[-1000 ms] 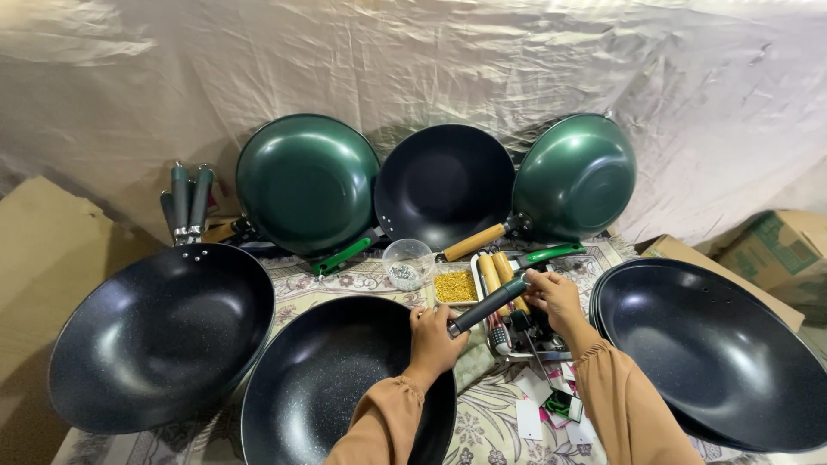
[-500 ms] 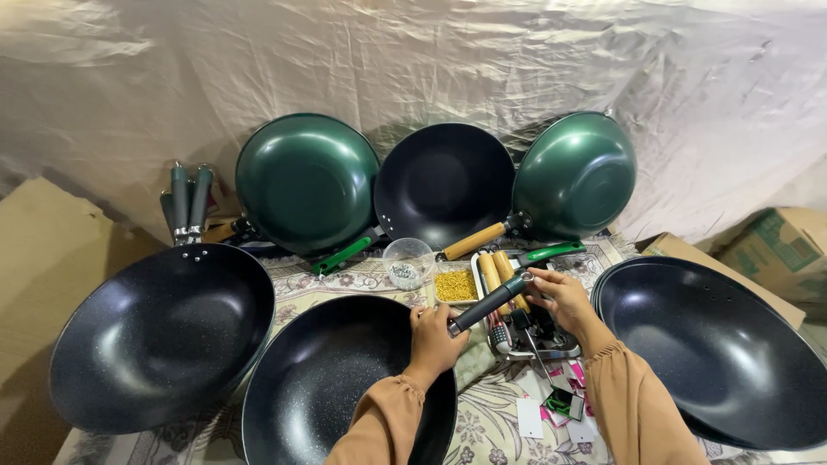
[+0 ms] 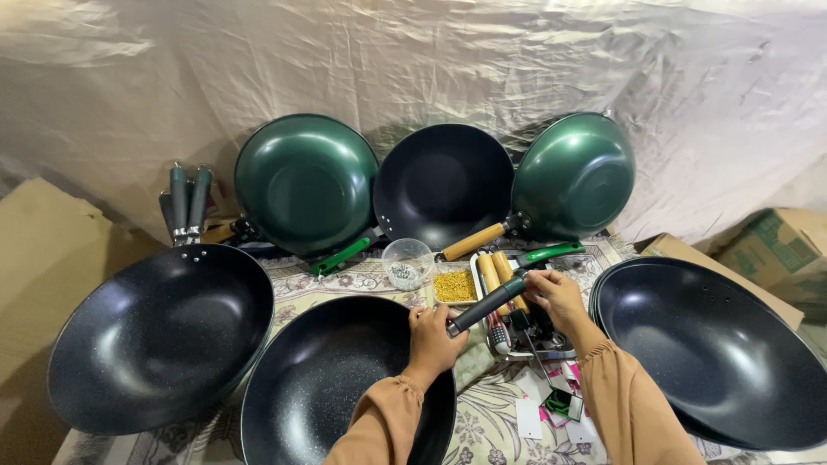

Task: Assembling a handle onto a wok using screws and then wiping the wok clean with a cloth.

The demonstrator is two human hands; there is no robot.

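The left hand [image 3: 433, 337] grips the rim of the black speckled wok [image 3: 332, 387], cut off below, while the right hand [image 3: 556, 294] closes on the end of its dark grey handle [image 3: 488, 303], hiding the tray [image 3: 551, 353] behind, woks crowding both sides.
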